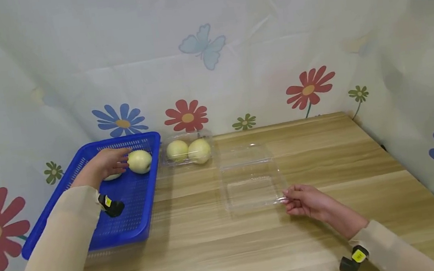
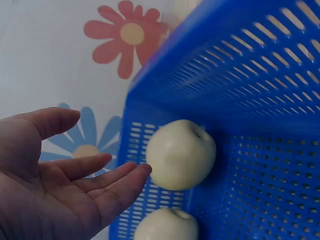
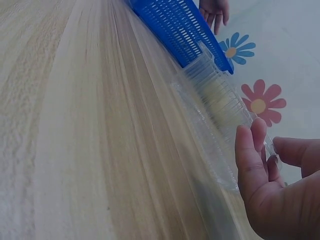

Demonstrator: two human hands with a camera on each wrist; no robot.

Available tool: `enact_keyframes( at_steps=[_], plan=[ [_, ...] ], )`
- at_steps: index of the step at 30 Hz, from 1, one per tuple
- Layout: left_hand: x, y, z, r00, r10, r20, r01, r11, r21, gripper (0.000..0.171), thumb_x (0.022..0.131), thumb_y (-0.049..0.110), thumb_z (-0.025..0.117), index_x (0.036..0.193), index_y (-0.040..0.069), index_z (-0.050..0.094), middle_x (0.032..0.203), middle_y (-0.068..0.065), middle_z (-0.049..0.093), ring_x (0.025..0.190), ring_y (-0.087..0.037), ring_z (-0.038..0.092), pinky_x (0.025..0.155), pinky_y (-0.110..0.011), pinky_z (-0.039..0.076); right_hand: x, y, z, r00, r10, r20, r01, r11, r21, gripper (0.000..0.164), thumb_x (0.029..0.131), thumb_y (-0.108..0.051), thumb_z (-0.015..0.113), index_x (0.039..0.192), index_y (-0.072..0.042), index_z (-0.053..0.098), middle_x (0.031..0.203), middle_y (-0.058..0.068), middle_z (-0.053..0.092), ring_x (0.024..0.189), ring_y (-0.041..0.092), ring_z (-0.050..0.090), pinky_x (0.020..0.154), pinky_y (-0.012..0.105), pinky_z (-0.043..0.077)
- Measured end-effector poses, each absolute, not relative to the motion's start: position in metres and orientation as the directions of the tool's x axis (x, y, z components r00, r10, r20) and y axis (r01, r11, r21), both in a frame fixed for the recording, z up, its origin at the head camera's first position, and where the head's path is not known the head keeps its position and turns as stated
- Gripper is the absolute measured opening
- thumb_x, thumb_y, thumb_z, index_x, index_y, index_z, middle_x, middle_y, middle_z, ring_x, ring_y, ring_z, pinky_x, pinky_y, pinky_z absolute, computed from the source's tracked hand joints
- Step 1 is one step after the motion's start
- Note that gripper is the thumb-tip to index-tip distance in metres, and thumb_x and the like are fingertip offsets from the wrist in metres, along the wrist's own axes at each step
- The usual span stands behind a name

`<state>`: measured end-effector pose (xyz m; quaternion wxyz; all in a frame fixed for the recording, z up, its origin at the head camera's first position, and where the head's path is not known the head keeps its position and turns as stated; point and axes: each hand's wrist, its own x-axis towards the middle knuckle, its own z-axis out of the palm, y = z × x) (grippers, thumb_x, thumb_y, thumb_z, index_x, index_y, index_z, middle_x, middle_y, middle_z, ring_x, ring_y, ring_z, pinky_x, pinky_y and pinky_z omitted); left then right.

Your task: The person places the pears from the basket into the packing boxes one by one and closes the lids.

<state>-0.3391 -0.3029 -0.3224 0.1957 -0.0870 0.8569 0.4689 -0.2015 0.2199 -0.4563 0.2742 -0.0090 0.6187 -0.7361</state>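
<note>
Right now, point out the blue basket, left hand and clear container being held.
Blue basket (image 1: 121,238): head view, near wall.
Left hand (image 2: 60,195): left wrist view, palm.
Held clear container (image 1: 252,190): head view, near half.

In the head view, one pale yellow fruit (image 1: 113,177) is mostly hidden by the left hand (image 1: 103,164), and a corner of the open clear plastic box (image 1: 252,190) is covered by the right hand (image 1: 307,201). Print on the yellow wrist label (image 1: 359,255) is too small to be read. The blue basket (image 2: 205,30) is cropped in both wrist views; in the right one, the boxed fruit (image 3: 217,102) is blurred.
</note>
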Motion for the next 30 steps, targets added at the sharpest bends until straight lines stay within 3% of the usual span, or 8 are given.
enact_keyframes(
  at_steps=[6, 12, 17, 19, 25, 30],
  plan=[
    [-0.344, -0.314, -0.336, -0.894, 0.035, -0.446, -0.379, 0.473, 0.796, 0.07, 0.111, 0.033, 0.031, 0.162, -0.004, 0.002, 0.167, -0.034, 0.01, 0.156, -0.046, 0.021, 0.129, -0.049, 0.028, -0.203, 0.218, -0.454, -0.85, -0.412, -0.328, 0.391, -0.074, -0.918, 0.014, 0.11, -0.013, 0.043, 0.101, -0.008, 0.052, 0.084, -0.004, 0.068, 0.071, 0.001, 0.066, 0.073, 0.017, 0.061],
    [-0.35, -0.326, -0.35, -0.891, 0.074, -0.447, -0.394, 0.361, 0.845, 0.068, 0.111, 0.035, 0.03, 0.164, 0.006, -0.001, 0.168, -0.032, 0.001, 0.158, -0.044, 0.016, 0.13, -0.048, 0.024, -0.203, 0.217, -0.453, -0.852, -0.405, -0.331, 0.391, -0.072, -0.918, 0.013, 0.11, -0.012, 0.044, 0.101, -0.008, 0.052, 0.085, -0.003, 0.068, 0.071, 0.002, 0.067, 0.073, 0.017, 0.061],
    [-0.351, -0.33, -0.363, -0.865, 0.08, -0.496, -0.457, 0.286, 0.842, 0.076, 0.11, 0.042, 0.031, 0.162, 0.001, -0.007, 0.17, -0.028, 0.0, 0.159, -0.04, 0.015, 0.116, -0.031, 0.048, -0.202, 0.217, -0.456, -0.851, -0.406, -0.332, 0.393, -0.073, -0.917, 0.013, 0.109, -0.011, 0.044, 0.1, -0.008, 0.052, 0.084, -0.003, 0.068, 0.071, 0.001, 0.067, 0.073, 0.017, 0.062],
    [-0.352, -0.33, -0.366, -0.859, 0.075, -0.506, -0.472, 0.264, 0.841, 0.081, 0.109, 0.044, 0.031, 0.161, -0.002, -0.011, 0.17, -0.029, -0.001, 0.16, -0.04, 0.014, 0.11, -0.025, 0.051, -0.202, 0.217, -0.457, -0.853, -0.405, -0.329, 0.389, -0.075, -0.918, 0.013, 0.109, -0.012, 0.043, 0.1, -0.008, 0.052, 0.084, -0.003, 0.068, 0.071, 0.001, 0.067, 0.073, 0.017, 0.061],
    [-0.358, -0.327, -0.375, -0.846, 0.071, -0.528, -0.509, 0.183, 0.841, 0.081, 0.109, 0.043, 0.033, 0.162, 0.004, -0.014, 0.17, -0.027, -0.009, 0.16, -0.039, 0.01, 0.124, -0.032, 0.036, -0.203, 0.216, -0.457, -0.856, -0.4, -0.327, 0.383, -0.067, -0.921, 0.013, 0.11, -0.013, 0.044, 0.1, -0.009, 0.052, 0.084, -0.004, 0.068, 0.071, 0.001, 0.067, 0.073, 0.017, 0.061],
    [-0.363, -0.323, -0.38, -0.838, 0.041, -0.544, -0.533, 0.148, 0.833, 0.082, 0.109, 0.04, 0.037, 0.162, 0.009, -0.018, 0.169, -0.027, -0.012, 0.16, -0.038, 0.009, 0.122, -0.029, 0.037, -0.204, 0.216, -0.458, -0.855, -0.404, -0.325, 0.381, -0.065, -0.922, 0.014, 0.11, -0.014, 0.045, 0.099, -0.009, 0.053, 0.085, -0.004, 0.068, 0.072, 0.001, 0.067, 0.073, 0.017, 0.061]
  ],
)
